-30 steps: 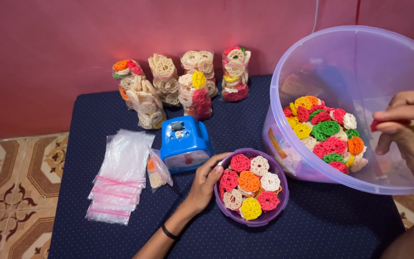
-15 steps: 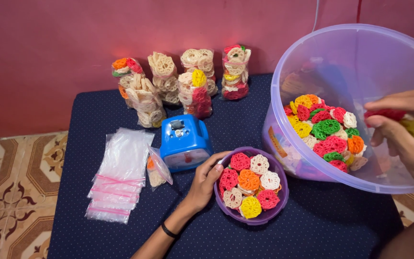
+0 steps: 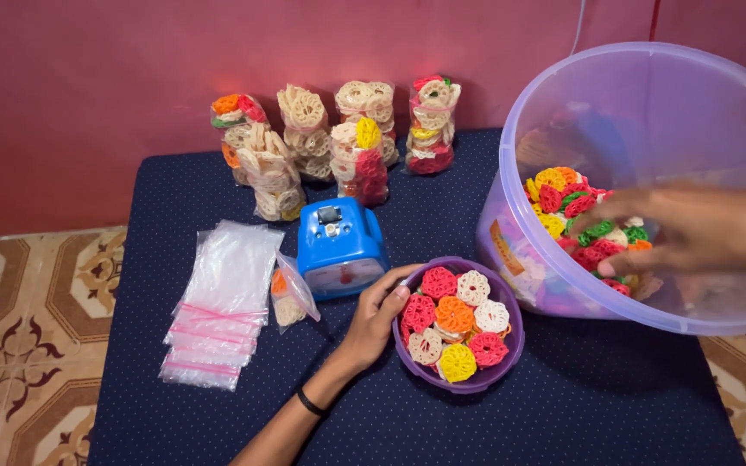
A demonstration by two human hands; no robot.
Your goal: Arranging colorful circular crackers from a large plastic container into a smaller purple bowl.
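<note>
A: Your left hand (image 3: 376, 318) lies against the rim of the purple bowl (image 3: 511, 345), fingers curled loosely on its edge, holding nothing else. The bowl is round, smooth plastic, heaped with lacy, wheel-shaped crackers (image 3: 455, 315) in red, orange, yellow and white.

B: And the right?

A: Your right hand (image 3: 679, 229) reaches into the big tub (image 3: 649, 112), a translucent lilac plastic one tilted towards you. The hand is blurred, fingers narrowed over the coloured crackers inside; whether you grip one I cannot tell. The tub's right side is cut off by the frame.

B: What else sits on the worktop (image 3: 174, 190)?

A: It has a dark blue dotted cloth. Just left of the bowl stands a small blue scale (image 3: 338, 242), with a partly filled little bag (image 3: 289, 298) leaning on it. Further left lies a stack of clear zip bags (image 3: 222, 302). Four filled packs (image 3: 338, 142) stand by the red wall.
</note>
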